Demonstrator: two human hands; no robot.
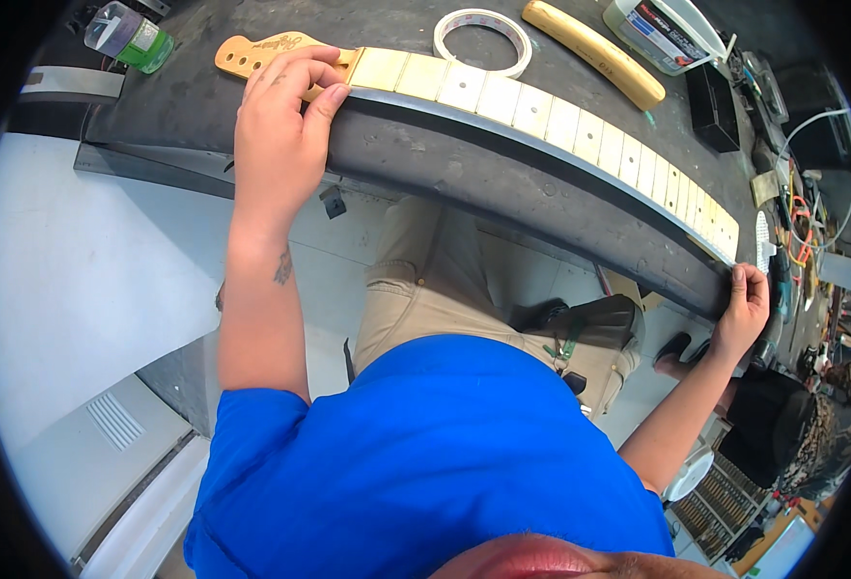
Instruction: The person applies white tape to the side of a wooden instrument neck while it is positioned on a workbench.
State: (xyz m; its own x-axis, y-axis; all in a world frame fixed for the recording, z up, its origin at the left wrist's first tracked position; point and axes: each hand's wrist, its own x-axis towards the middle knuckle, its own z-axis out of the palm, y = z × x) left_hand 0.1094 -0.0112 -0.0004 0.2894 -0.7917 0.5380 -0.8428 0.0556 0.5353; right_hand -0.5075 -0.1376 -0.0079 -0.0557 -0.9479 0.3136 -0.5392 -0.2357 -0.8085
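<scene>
A guitar neck (560,121) lies across the dark bench, its wooden headstock (242,58) at the left. Pale covering, probably masking tape, lies between the frets of its fingerboard, with round dot marks showing. Along its near edge runs a thin blue-grey strip (502,128). My left hand (290,106) is closed over the neck where it meets the headstock, thumb at the strip's left end. At the neck's right end, the thumb and fingers of my right hand (746,301) pinch together at the strip's end; what exactly lies between them is too small to be sure of.
Beyond the neck are a tape roll (483,41), a yellowish wooden block (594,53), a white tub (662,34) and a black box (715,106). A bottle of green liquid (131,39) stands far left. Tools and cables (802,217) crowd the right. Another person (778,415) is at lower right.
</scene>
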